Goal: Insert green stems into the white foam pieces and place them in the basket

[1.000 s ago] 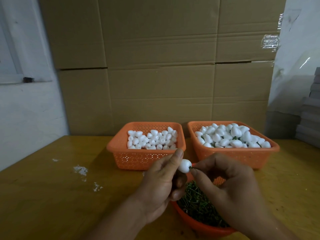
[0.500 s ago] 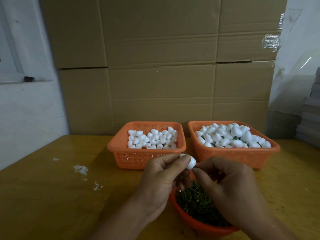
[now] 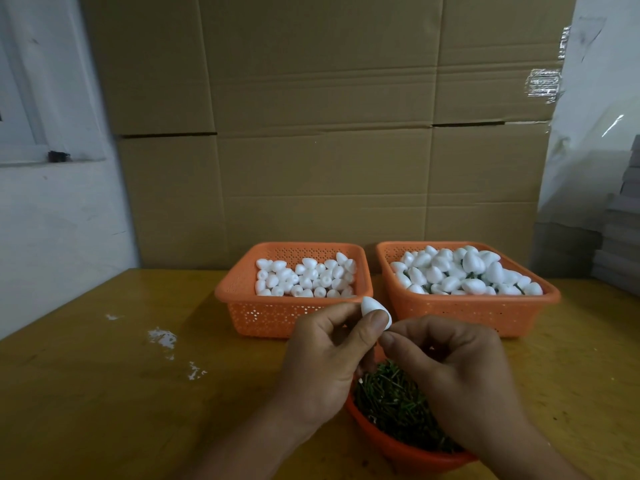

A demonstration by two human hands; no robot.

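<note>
So the left hand (image 3: 323, 355) is pinching a small white egg-shaped foam piece (image 3: 375, 310) between thumb and fingers, right above the round orange bowl of short green stems (image 3: 394, 403), and the right hand (image 3: 450, 372) has its fingertips bunched together right at the foam's lower end, though I can't tell if there's a stem in there. Behind them on the yellowish wooden table (image 3: 104, 393) sit two orange perforated plastic baskets side by side, the left basket (image 3: 277, 315) with plain foam pieces and the right basket (image 3: 485, 315) piled with foam pieces that have green stems showing between them.
</note>
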